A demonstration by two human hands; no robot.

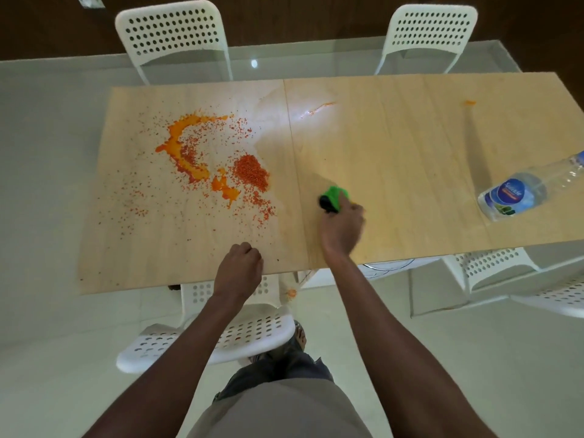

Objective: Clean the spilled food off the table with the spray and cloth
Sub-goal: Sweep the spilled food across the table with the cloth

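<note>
Orange sauce and red-orange grains (pixel 205 162) are spilled over the left half of the light wooden table (pixel 410 153). A dense heap of grains (pixel 252 172) lies at the spill's right side. My right hand (pixel 341 227) grips a green spray head with a black nozzle (pixel 331 199), just right of the table's centre seam; the bottle under it is hidden. My left hand (pixel 240 268) rests on the table's near edge with its fingers curled and nothing in it. Small orange smears sit at the far middle (pixel 320 108) and far right (pixel 470 103). No cloth is visible.
A clear plastic water bottle with a blue label (pixel 518 192) lies on its side at the table's right edge. White perforated chairs stand behind the table (pixel 172 36) (pixel 429 33), below my arms (pixel 249 330) and at the right (pixel 493 263).
</note>
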